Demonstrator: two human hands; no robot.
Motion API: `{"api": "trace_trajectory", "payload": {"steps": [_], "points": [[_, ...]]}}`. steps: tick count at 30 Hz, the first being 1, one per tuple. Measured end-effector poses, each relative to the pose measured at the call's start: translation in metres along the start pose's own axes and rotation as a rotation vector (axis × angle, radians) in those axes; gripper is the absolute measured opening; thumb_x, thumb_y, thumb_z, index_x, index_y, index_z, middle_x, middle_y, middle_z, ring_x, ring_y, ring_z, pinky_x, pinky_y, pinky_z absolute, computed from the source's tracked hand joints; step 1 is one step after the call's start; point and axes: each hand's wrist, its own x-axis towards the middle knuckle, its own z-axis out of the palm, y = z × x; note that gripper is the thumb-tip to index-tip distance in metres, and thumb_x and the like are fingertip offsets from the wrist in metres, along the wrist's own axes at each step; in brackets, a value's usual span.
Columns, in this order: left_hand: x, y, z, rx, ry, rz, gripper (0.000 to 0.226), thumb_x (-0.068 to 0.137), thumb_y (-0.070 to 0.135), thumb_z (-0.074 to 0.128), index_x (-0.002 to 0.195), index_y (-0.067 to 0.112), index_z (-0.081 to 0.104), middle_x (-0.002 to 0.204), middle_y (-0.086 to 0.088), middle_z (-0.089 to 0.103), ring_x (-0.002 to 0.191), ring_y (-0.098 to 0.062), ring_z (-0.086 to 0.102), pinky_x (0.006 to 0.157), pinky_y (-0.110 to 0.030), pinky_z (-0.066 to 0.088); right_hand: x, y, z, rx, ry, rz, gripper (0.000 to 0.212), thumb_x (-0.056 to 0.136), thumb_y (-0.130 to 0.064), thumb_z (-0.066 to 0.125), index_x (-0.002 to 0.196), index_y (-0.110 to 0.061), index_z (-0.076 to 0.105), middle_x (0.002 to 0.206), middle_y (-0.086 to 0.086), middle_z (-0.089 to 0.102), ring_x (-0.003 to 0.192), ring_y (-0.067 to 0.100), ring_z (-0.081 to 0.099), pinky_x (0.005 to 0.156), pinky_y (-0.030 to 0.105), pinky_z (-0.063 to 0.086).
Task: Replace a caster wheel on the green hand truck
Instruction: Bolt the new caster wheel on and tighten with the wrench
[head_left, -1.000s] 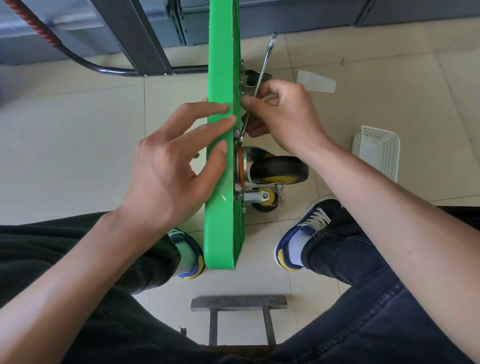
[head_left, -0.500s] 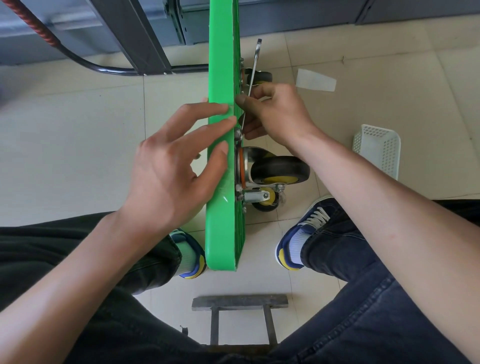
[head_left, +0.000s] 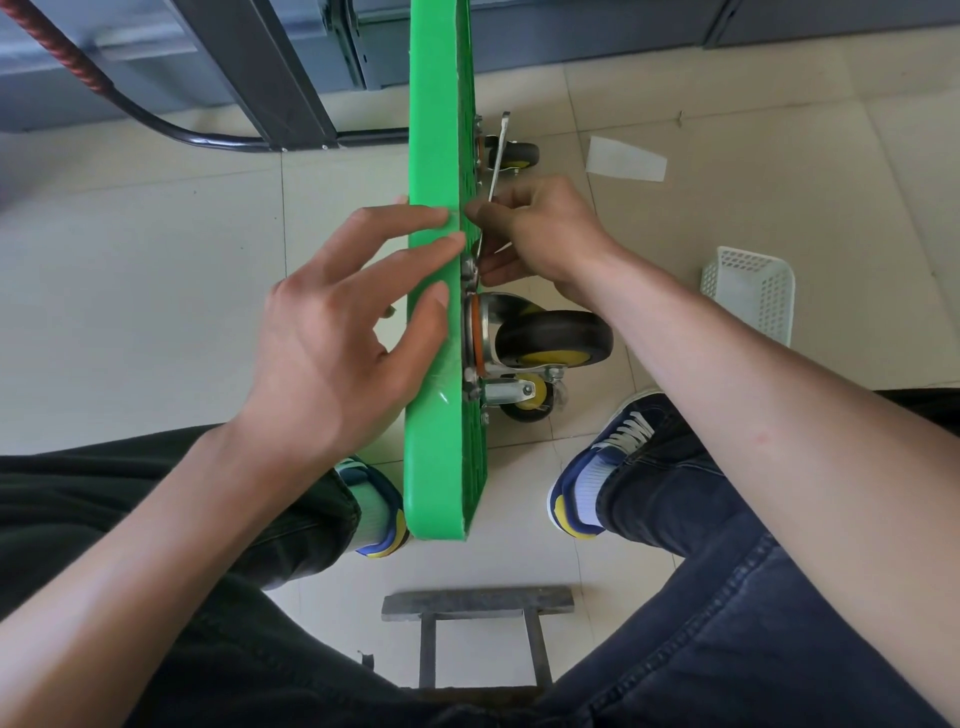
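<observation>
Nearest the camera a grey metal stool (head_left: 477, 604) stands on the tiled floor (head_left: 130, 291) between the person's knees, in dark trousers; just beyond it, two blue and yellow sneakers (head_left: 597, 467) flank the near end of the green hand truck deck (head_left: 435, 364), which stands on edge and runs away toward the grey cabinets (head_left: 571, 31) at the far wall; the left hand (head_left: 343, 332) lies with its fingers straight and spread across the deck's upturned narrow edge, pressing it, holding nothing; on the deck's right face, the underside, a large black caster wheel (head_left: 553, 340) with a yellow hub sits in a shiny metal fork, touching the deck through its mounting plate; a smaller yellow-hubbed wheel (head_left: 524, 397) shows just below and nearer than it; just past the big caster the right hand (head_left: 535, 234) grips a slim metal wrench (head_left: 496, 161) in curled fingers, its lower end at the bolts beside the caster plate, its shaft pointing away; behind the wrench another black caster (head_left: 511, 155) is fixed farther along the deck; a white perforated basket (head_left: 748, 291) stands on the floor to the right, well apart from the deck; a white scrap of paper (head_left: 623, 158) lies farther off; a black tubular handle (head_left: 208, 137) curves along the floor at the far left
</observation>
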Motion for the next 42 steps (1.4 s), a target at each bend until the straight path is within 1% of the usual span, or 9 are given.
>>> {"api": "trace_trajectory", "payload": {"steps": [5, 10, 15, 20, 24, 30, 36, 40, 42], "points": [[0.0, 0.0, 0.0, -0.002, -0.002, 0.007, 0.028, 0.1, 0.015, 0.056, 0.123, 0.01, 0.071, 0.132, -0.005, 0.063, 0.099, -0.021, 0.067, 0.07, -0.04, 0.057, 0.007, 0.002, -0.001, 0.014, -0.027, 0.113, 0.033, 0.098, -0.026, 0.07, 0.11, 0.004, 0.067, 0.086, 0.017, 0.073, 0.069, 0.028, 0.076, 0.066, 0.036, 0.064], [0.0, 0.0, -0.001, -0.003, -0.008, 0.002, 0.028, 0.1, 0.015, 0.056, 0.123, 0.011, 0.071, 0.132, -0.004, 0.063, 0.098, -0.021, 0.068, 0.07, -0.04, 0.057, 0.007, 0.005, -0.001, 0.074, -0.038, 0.219, 0.029, 0.098, -0.022, 0.07, 0.108, 0.004, 0.064, 0.08, 0.015, 0.072, 0.064, 0.023, 0.074, 0.06, 0.029, 0.062], [0.0, 0.0, -0.001, 0.001, -0.016, -0.008, 0.029, 0.1, 0.016, 0.056, 0.124, 0.012, 0.071, 0.133, -0.002, 0.062, 0.094, -0.023, 0.068, 0.068, -0.042, 0.057, 0.01, 0.011, -0.003, 0.058, -0.062, 0.336, 0.023, 0.1, -0.023, 0.067, 0.092, -0.002, 0.066, 0.063, 0.007, 0.073, 0.057, 0.015, 0.07, 0.056, 0.025, 0.059], [0.001, 0.0, 0.0, -0.003, -0.009, -0.004, 0.029, 0.1, 0.015, 0.056, 0.124, 0.011, 0.071, 0.133, -0.003, 0.063, 0.097, -0.022, 0.068, 0.069, -0.04, 0.057, 0.011, 0.014, -0.005, 0.101, -0.092, 0.413, 0.023, 0.101, -0.023, 0.064, 0.089, -0.003, 0.065, 0.063, 0.007, 0.071, 0.054, 0.014, 0.067, 0.056, 0.024, 0.059], [0.001, 0.0, 0.0, -0.005, -0.01, -0.008, 0.029, 0.099, 0.016, 0.056, 0.123, 0.012, 0.072, 0.132, -0.003, 0.063, 0.095, -0.024, 0.068, 0.069, -0.041, 0.057, 0.008, 0.013, -0.008, 0.121, -0.002, 0.287, 0.025, 0.099, -0.024, 0.067, 0.098, 0.001, 0.065, 0.077, 0.016, 0.073, 0.061, 0.022, 0.074, 0.057, 0.029, 0.061], [0.001, 0.0, -0.001, 0.002, -0.013, -0.01, 0.028, 0.1, 0.016, 0.057, 0.124, 0.012, 0.072, 0.133, -0.002, 0.063, 0.096, -0.024, 0.068, 0.069, -0.042, 0.057, -0.008, 0.001, -0.017, -0.011, 0.076, -0.145, 0.029, 0.101, -0.021, 0.065, 0.103, 0.008, 0.064, 0.088, 0.026, 0.073, 0.067, 0.031, 0.074, 0.067, 0.04, 0.064], [0.001, 0.001, 0.0, -0.004, -0.013, -0.01, 0.029, 0.1, 0.016, 0.056, 0.123, 0.011, 0.071, 0.132, -0.004, 0.063, 0.107, -0.019, 0.067, 0.071, -0.04, 0.058, -0.035, 0.003, -0.021, -0.044, 0.09, -0.355, 0.019, 0.099, -0.019, 0.068, 0.098, -0.001, 0.062, 0.084, 0.015, 0.075, 0.072, 0.027, 0.075, 0.068, 0.044, 0.064], [0.001, 0.001, 0.001, -0.007, -0.009, -0.013, 0.028, 0.099, 0.015, 0.057, 0.123, 0.011, 0.072, 0.131, -0.005, 0.063, 0.105, -0.019, 0.067, 0.071, -0.041, 0.058, -0.042, 0.004, -0.021, -0.068, 0.071, -0.427, 0.012, 0.096, -0.02, 0.071, 0.097, -0.011, 0.063, 0.084, 0.008, 0.077, 0.075, 0.022, 0.076, 0.067, 0.042, 0.064], [0.002, 0.001, 0.001, -0.009, -0.003, -0.012, 0.028, 0.099, 0.014, 0.057, 0.122, 0.01, 0.072, 0.131, -0.005, 0.064, 0.105, -0.02, 0.067, 0.071, -0.041, 0.057, -0.044, 0.003, -0.018, -0.075, 0.063, -0.434, 0.014, 0.096, -0.02, 0.072, 0.099, -0.008, 0.065, 0.083, 0.008, 0.078, 0.074, 0.021, 0.076, 0.067, 0.041, 0.063]]}}
